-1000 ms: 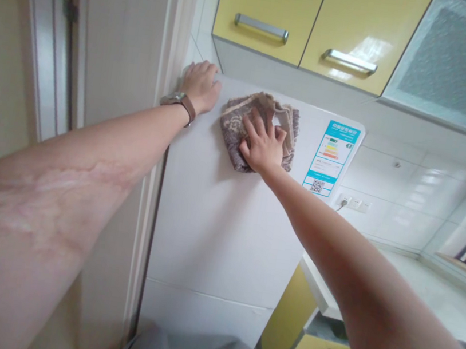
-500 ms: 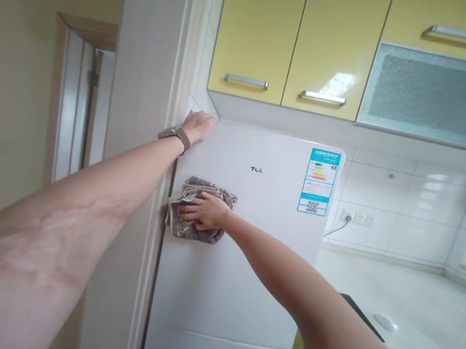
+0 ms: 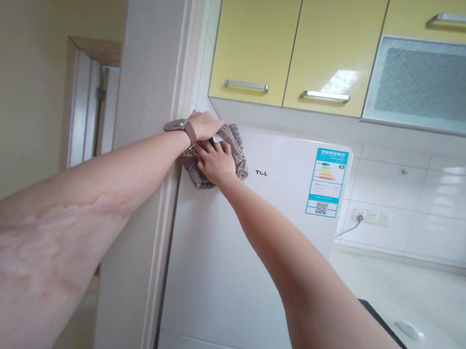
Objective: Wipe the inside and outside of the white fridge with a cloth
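A white refrigerator (image 3: pixel 246 269) stands in front of me, with TCL lettering on its upper door. My left hand (image 3: pixel 206 125), a brown-strapped watch (image 3: pixel 183 128) on its wrist, is curled over the top left corner of that door; its fingertips are partly hidden. Just below it, my right hand (image 3: pixel 218 162) presses a folded grey-brown patterned towel (image 3: pixel 239 146) against the door, fingers spread across the cloth. The towel reaches up to the door's top edge and touches or nearly touches my left hand.
Yellow wall cabinets (image 3: pixel 257 33) hang above the refrigerator. A pale door frame (image 3: pixel 134 230) runs close along its left side. To the right are a white countertop (image 3: pixel 408 286) with a small white oval object (image 3: pixel 409 330), and wall sockets (image 3: pixel 371 217) with a plugged-in cord.
My right hand has slid the towel upward on the door, from below the lettering's level to the top left corner beside my left hand. My left hand stays at the corner. The view has shifted slightly.
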Tool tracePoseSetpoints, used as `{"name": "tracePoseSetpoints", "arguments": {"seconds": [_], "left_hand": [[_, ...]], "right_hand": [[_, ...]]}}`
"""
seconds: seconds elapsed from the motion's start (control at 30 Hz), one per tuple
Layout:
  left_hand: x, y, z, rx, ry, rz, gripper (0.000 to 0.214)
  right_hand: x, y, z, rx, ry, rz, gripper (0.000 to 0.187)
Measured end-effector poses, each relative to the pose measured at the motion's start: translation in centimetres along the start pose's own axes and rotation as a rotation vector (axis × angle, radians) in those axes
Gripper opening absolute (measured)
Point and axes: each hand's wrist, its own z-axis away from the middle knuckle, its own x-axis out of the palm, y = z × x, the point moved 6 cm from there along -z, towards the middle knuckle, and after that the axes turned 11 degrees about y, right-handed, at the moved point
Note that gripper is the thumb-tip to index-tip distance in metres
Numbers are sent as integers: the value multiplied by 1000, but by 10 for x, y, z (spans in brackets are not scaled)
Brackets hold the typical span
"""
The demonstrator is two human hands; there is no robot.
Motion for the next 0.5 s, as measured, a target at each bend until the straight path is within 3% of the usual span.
{"name": "tracePoseSetpoints", "arguments": {"seconds": [0.1, 0.17, 0.23, 0.37, 0.43, 0.5], "left_hand": [[10, -4, 7, -4, 47, 43, 64], [19, -5, 15, -10, 139, 98, 60], [28, -5, 25, -26, 240, 155, 57], [44, -6, 37, -39, 389, 226, 55], [49, -9, 37, -21, 419, 225, 55], [52, -12, 35, 15, 419, 208, 54]], "right_hand": [[14, -26, 47, -149, -29, -38, 52], [30, -52, 97, -247, -72, -84, 51], [50, -86, 163, -359, -134, -150, 52], [91, -156, 325, -682, -278, -315, 42], [105, -177, 395, -767, -311, -386, 35], [110, -184, 443, -778, -290, -422, 26]]}}
